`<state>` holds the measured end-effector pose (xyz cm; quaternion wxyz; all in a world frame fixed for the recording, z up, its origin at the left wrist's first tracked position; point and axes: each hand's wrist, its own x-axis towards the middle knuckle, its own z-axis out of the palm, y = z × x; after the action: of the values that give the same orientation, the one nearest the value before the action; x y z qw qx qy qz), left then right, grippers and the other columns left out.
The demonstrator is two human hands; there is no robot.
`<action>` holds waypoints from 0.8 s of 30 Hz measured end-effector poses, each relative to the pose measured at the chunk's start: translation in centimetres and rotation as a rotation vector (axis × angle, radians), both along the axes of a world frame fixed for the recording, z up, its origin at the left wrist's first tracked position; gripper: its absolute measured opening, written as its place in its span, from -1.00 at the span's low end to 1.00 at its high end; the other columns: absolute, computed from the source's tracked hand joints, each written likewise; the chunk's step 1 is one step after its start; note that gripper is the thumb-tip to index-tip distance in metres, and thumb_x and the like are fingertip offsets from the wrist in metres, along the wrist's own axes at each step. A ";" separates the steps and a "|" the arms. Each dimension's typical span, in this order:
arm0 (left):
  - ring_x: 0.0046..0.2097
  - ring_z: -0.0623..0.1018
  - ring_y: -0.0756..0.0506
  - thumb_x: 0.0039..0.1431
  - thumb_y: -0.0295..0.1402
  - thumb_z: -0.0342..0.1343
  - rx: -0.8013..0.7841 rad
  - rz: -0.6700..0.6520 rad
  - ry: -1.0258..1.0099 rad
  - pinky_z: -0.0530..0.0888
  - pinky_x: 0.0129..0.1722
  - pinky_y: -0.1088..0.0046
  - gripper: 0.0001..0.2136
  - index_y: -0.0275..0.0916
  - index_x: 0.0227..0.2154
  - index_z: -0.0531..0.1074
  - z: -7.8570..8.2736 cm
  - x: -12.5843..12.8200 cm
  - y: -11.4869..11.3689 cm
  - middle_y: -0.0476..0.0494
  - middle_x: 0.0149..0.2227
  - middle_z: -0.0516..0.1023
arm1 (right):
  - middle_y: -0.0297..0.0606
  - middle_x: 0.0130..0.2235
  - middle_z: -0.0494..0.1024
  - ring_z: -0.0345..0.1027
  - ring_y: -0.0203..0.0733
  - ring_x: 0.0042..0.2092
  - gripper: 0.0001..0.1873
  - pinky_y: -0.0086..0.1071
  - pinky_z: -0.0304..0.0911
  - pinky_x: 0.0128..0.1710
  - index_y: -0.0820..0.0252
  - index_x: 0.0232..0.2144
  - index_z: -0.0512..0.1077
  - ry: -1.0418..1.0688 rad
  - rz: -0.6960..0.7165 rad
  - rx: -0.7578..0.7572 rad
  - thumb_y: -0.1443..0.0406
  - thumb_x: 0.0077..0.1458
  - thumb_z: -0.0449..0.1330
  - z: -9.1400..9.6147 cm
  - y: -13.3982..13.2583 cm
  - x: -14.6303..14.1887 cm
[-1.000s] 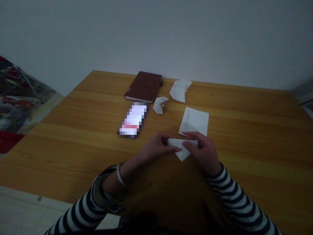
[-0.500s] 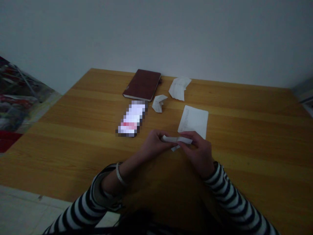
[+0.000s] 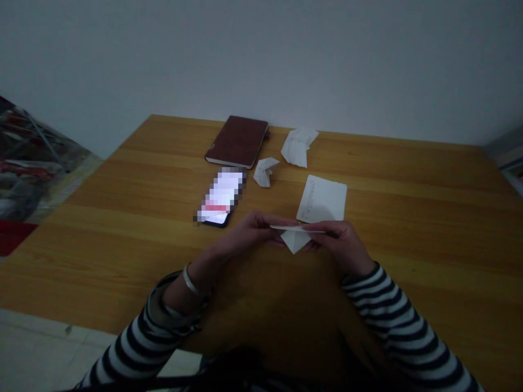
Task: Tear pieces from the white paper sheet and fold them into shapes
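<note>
A small folded white paper (image 3: 295,237) hangs just above the wooden table (image 3: 408,207), held from both sides. My left hand (image 3: 251,234) pinches its left end and my right hand (image 3: 341,242) pinches its right end. The paper's top edge is flat and a triangular point hangs down between my fingers. Both sleeves are black-and-white striped, and a bangle sits on my left wrist.
Behind my hands lies a flat white sheet (image 3: 322,198). Farther back are a phone (image 3: 223,196) with its screen lit, a small folded paper piece (image 3: 265,171), a larger folded paper piece (image 3: 298,146) and a dark red notebook (image 3: 238,141). Patterned fabric (image 3: 28,163) lies at the left.
My hands have drawn slightly apart and turned the folded paper, so its top edge now lies flat and a triangular point shows below. The other things stay put.
</note>
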<state>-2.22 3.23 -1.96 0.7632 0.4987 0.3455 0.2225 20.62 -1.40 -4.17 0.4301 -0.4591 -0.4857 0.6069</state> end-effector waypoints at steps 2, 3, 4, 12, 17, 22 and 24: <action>-0.15 0.62 -0.11 0.03 -0.40 0.29 -0.028 -0.036 -0.023 0.52 -0.11 0.40 -0.79 -0.25 -0.23 0.63 0.1 -0.7 0.4 -0.21 -0.18 0.67 | -0.27 -0.46 0.66 0.54 -0.26 -0.45 -0.82 -0.35 0.50 -0.37 0.12 -0.29 0.63 -0.008 0.075 0.034 0.20 0.04 0.33 0.1 0.1 0.5; -0.15 0.62 -0.12 0.03 -0.41 0.28 -0.037 -0.042 -0.025 0.52 -0.10 0.39 -0.81 -0.25 -0.25 0.64 0.1 -1.0 0.6 -0.21 -0.19 0.67 | -0.27 -0.44 0.66 0.54 -0.26 -0.42 -0.84 -0.35 0.50 -0.34 0.11 -0.30 0.63 -0.016 0.106 0.051 0.22 0.05 0.32 0.1 0.1 0.6; -0.15 0.62 -0.11 0.04 -0.41 0.28 -0.038 -0.049 -0.021 0.51 -0.09 0.39 -0.82 -0.25 -0.25 0.64 0.3 -1.2 0.7 -0.22 -0.19 0.67 | -0.27 -0.43 0.66 0.54 -0.26 -0.41 -0.85 -0.35 0.49 -0.32 0.11 -0.30 0.63 -0.027 0.127 0.070 0.23 0.07 0.30 0.2 0.2 0.7; -0.46 0.51 0.04 0.08 -0.23 0.28 0.196 0.120 0.164 0.41 -0.45 0.59 -0.78 -0.33 -0.43 0.53 0.4 0.1 0.1 -0.05 -0.50 0.56 | -0.24 -0.26 0.64 0.52 -0.22 -0.24 -0.82 -0.34 0.43 -0.21 0.12 -0.25 0.60 -0.207 0.132 0.217 0.27 0.04 0.33 0.5 0.0 0.5; -0.39 0.54 -0.02 0.12 -0.26 0.24 0.461 0.161 0.295 0.42 -0.44 0.54 -0.75 -0.28 -0.18 0.53 -0.8 1.1 -0.7 -0.06 -0.41 0.61 | -0.27 -0.40 0.63 0.51 -0.25 -0.38 -0.89 -0.39 0.43 -0.34 0.13 -0.31 0.59 -0.275 0.055 0.266 0.29 0.08 0.28 -0.1 -0.1 -0.2; -0.40 0.57 -0.04 0.18 -0.40 0.15 0.691 0.226 0.446 0.43 -0.39 0.50 -0.86 -0.31 -0.39 0.59 -0.7 1.3 -1.4 -0.11 -0.44 0.64 | -0.29 -0.41 0.66 0.55 -0.22 -0.42 -0.83 -0.39 0.47 -0.40 0.13 -0.24 0.56 -0.241 -0.110 0.241 0.31 0.05 0.31 -0.6 -0.4 -1.0; -0.37 0.59 -0.04 0.20 -0.45 0.11 0.749 0.231 0.432 0.46 -0.36 0.50 -0.86 -0.30 -0.33 0.59 -0.5 1.4 -1.6 -0.10 -0.39 0.66 | -0.28 -0.44 0.65 0.56 -0.21 -0.42 -0.90 -0.37 0.48 -0.39 0.14 -0.30 0.58 -0.295 -0.181 0.288 0.32 0.08 0.29 -0.6 -0.5 -1.0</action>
<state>-0.81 1.61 -2.51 0.4106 0.7337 0.4461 0.3068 19.61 -1.92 -4.78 0.4683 -0.5184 -0.5818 0.4166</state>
